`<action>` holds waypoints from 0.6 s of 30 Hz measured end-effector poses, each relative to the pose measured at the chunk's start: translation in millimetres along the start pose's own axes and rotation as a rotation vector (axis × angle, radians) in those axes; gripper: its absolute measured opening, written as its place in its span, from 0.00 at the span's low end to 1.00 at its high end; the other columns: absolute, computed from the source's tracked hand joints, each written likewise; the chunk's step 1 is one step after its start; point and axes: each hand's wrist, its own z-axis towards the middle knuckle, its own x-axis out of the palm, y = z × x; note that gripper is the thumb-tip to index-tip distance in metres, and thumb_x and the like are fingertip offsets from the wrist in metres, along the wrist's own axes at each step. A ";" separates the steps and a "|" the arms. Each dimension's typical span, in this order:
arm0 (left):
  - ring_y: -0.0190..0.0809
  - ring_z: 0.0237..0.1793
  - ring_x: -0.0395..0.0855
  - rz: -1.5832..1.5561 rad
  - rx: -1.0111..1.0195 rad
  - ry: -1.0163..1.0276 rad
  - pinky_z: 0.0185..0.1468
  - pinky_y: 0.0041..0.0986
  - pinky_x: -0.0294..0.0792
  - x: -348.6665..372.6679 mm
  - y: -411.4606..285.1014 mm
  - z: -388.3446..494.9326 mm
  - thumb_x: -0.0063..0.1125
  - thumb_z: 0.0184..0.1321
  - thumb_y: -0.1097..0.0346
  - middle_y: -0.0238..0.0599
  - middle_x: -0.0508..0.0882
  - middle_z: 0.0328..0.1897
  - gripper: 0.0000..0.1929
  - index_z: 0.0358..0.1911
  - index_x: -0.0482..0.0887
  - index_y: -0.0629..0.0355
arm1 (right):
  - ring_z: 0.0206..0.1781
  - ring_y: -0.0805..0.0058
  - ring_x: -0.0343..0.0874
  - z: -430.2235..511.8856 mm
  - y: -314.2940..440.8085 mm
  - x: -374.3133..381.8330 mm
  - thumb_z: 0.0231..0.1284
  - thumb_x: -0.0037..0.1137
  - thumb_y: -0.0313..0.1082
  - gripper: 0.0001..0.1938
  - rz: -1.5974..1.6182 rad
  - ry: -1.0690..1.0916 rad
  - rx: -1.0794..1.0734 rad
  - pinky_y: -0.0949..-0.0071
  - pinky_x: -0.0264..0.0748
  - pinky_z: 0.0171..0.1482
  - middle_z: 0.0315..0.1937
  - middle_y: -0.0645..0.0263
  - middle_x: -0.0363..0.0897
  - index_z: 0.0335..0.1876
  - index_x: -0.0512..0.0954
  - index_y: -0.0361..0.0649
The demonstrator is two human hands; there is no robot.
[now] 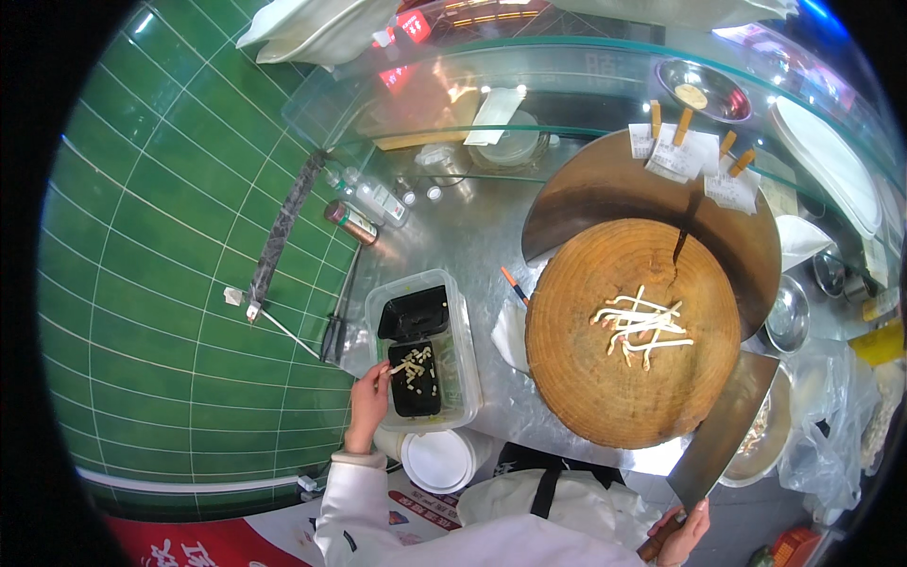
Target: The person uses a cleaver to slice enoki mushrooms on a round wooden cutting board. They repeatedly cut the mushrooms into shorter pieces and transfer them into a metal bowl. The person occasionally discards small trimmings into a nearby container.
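My left hand (371, 400) pinches a small pale piece at the left rim of a black plastic tray (418, 404) that holds several short pale cut pieces. That tray and another black tray (418, 312) stand inside a clear plastic tub (464, 354). At the lower right, my right hand (686, 535) grips the wooden handle (655, 546) of a broad cleaver (730, 425), its blade beside the chopping block's lower right edge. On the round wooden chopping block (581, 390) lies a loose pile of white, stick-like food pieces (641, 322) with brownish ends.
A curved metal guard (581, 184) rises behind the block, with paper slips (684, 152) clipped above. Bottles (382, 202) stand by the green tiled wall. A marker (514, 283) lies left of the block. Metal bowls (786, 315) and a plastic bag (822, 418) are at right.
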 end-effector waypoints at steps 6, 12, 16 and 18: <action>0.41 0.47 0.81 -0.219 0.075 -0.185 0.54 0.31 0.72 -0.7 -22.3 -9.7 0.52 0.69 0.68 0.45 0.84 0.46 0.12 0.52 0.83 0.60 | 0.10 0.77 0.66 10.6 -5.3 0.1 0.72 0.40 0.56 0.21 -0.205 0.002 -0.173 0.76 0.63 0.11 0.11 0.69 0.65 0.33 0.70 0.44; 0.33 0.33 0.72 -0.586 0.298 0.364 0.40 0.23 0.67 108.6 -173.1 -61.1 0.54 0.64 0.74 0.34 0.76 0.36 0.10 0.46 0.85 0.66 | 0.16 0.76 0.72 12.0 3.6 -41.9 0.79 0.33 0.48 0.22 -0.003 0.023 -0.280 0.77 0.70 0.20 0.18 0.62 0.73 0.55 0.72 0.36; 0.32 0.38 0.79 -0.510 0.624 0.901 0.43 0.24 0.72 227.9 -297.9 -126.1 0.62 0.62 0.70 0.35 0.82 0.38 0.14 0.50 0.83 0.65 | 0.17 0.79 0.72 14.5 19.5 -86.8 0.79 0.33 0.45 0.23 0.123 -0.134 -0.317 0.78 0.70 0.21 0.18 0.65 0.74 0.67 0.68 0.35; 0.30 0.43 0.80 -0.674 0.548 1.105 0.47 0.22 0.74 272.2 -343.4 -153.5 0.59 0.66 0.70 0.36 0.83 0.43 0.19 0.60 0.76 0.64 | 0.17 0.79 0.71 7.6 22.5 -100.3 0.79 0.32 0.46 0.24 0.132 -0.193 -0.339 0.77 0.72 0.21 0.18 0.64 0.73 0.66 0.68 0.35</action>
